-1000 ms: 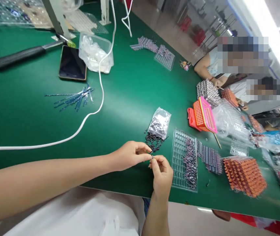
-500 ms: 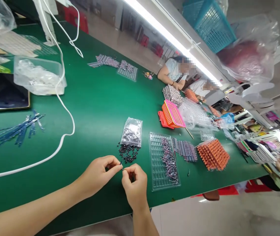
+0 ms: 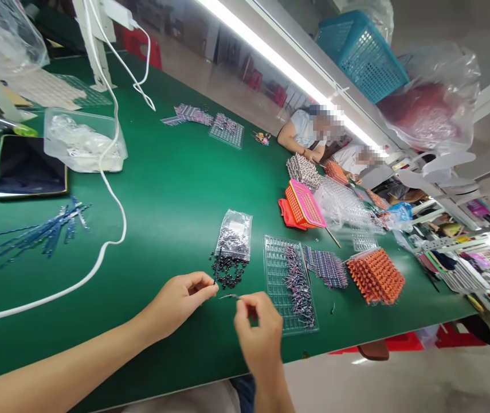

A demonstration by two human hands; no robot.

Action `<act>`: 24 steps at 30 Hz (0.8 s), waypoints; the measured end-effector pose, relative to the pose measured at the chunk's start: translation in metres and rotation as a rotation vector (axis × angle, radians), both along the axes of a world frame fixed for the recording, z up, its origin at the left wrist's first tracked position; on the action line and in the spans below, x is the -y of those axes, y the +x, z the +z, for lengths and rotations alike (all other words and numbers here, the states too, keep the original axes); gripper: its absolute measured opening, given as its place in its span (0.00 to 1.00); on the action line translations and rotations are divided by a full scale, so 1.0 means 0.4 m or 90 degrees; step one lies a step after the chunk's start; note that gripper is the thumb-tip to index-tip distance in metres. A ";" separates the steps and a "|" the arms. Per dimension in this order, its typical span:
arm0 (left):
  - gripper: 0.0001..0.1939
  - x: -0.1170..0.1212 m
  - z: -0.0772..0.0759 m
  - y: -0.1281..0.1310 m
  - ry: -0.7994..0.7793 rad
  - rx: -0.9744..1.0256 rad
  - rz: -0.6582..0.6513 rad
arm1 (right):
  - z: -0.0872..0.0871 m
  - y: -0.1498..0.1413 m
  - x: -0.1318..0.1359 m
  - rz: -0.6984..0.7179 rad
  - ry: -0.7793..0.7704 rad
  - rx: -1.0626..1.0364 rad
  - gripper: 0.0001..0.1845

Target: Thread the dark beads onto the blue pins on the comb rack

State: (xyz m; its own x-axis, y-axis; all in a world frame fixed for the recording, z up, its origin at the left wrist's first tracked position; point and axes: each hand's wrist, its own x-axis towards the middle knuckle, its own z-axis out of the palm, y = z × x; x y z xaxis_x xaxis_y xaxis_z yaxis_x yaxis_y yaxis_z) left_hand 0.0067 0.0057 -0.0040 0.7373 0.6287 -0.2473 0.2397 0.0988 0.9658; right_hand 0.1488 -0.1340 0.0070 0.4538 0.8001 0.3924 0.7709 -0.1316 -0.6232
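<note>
My left hand (image 3: 191, 298) is closed in a pinch on a thin dark strip (image 3: 218, 268), which stands up from the fingertips. To its right my right hand (image 3: 261, 321) pinches a small dark piece with a thin pale tail (image 3: 228, 296) pointing toward the left hand. The two hands are apart. Just beyond them lie loose black beads (image 3: 230, 274), spilling below a clear plastic bag (image 3: 235, 232). Beside the right hand is a clear tray (image 3: 275, 275) of small compartments, with a heap of thin dark and pinkish pieces (image 3: 300, 289) along its right side.
A white cable (image 3: 98, 264) crosses the green table at left, near blue strips (image 3: 58, 229), a phone (image 3: 31, 166) and a plastic tub (image 3: 85, 140). On the right are a pink-orange basket (image 3: 305, 203) and an orange stack (image 3: 376, 275). Co-workers (image 3: 298, 135) sit farther back.
The view has swung to the right. My hands were together at the fingertips; now the right hand has drawn away rightward with the small dark piece, while the left keeps the strip.
</note>
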 end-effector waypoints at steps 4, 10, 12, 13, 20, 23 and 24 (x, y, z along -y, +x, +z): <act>0.18 -0.005 -0.013 0.004 -0.013 0.000 -0.017 | 0.064 0.234 -0.001 -0.171 -0.070 0.118 0.12; 0.16 -0.006 -0.022 0.005 -0.026 0.019 -0.029 | 0.049 0.529 -0.104 -0.212 -0.206 0.143 0.19; 0.15 -0.005 -0.022 0.010 -0.042 0.027 -0.014 | 0.032 0.559 -0.128 -0.178 -0.244 0.138 0.18; 0.15 -0.004 -0.022 0.013 -0.054 0.030 0.001 | 0.027 0.566 -0.135 -0.164 -0.256 0.138 0.17; 0.15 0.001 -0.051 0.032 -0.055 0.012 0.037 | 0.006 0.528 -0.082 -0.111 -0.185 0.163 0.24; 0.15 -0.002 -0.058 0.031 -0.051 -0.001 0.035 | -0.015 0.414 -0.042 -0.007 -0.092 0.141 0.23; 0.15 -0.003 -0.058 0.030 -0.046 -0.006 0.033 | -0.025 0.358 -0.030 0.047 -0.073 0.118 0.21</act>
State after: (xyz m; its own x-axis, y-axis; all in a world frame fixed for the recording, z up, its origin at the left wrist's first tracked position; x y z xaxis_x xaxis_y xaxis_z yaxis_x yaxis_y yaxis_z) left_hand 0.0187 0.0069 -0.0272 0.7014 0.6464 -0.3003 0.2417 0.1806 0.9534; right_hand 0.2918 -0.1221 -0.0030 0.3209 0.8729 0.3675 0.8809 -0.1326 -0.4544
